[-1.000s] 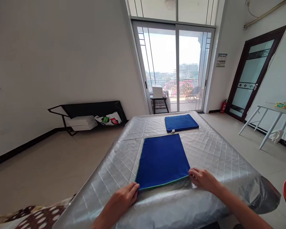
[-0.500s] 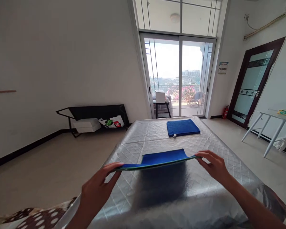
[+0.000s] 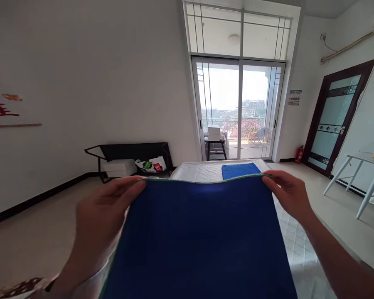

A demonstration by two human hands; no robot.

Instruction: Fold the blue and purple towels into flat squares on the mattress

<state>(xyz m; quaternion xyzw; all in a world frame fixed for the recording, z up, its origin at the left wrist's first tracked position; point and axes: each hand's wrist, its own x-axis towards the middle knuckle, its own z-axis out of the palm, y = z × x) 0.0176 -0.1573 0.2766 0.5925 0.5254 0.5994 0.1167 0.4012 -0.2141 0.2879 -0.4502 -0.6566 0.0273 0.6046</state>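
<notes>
A dark blue cloth (image 3: pixel 202 241) with a green edge hangs upright before me, stretched between both hands. My left hand (image 3: pixel 102 211) pinches its upper left corner between thumb and fingers. At the upper right corner, my right hand (image 3: pixel 286 193) grips it the same way. Beyond the cloth's top edge lies a folded blue cloth (image 3: pixel 238 170) on the far end of the silver quilted cover (image 3: pixel 195 171). The held cloth hides most of that cover and part of the folded one.
A black folding frame (image 3: pixel 134 151) with white boxes (image 3: pixel 120 167) and a printed bag (image 3: pixel 151 165) stands by the left wall. Ahead are glass sliding doors (image 3: pixel 240 112). To the right are a pale table (image 3: pixel 366 158), a fire extinguisher (image 3: pixel 299 154) and a dark-framed door (image 3: pixel 339 120).
Both hands have risen, lifting the cloth from near the cover to a hanging position in front of me. The view has tilted up slightly.
</notes>
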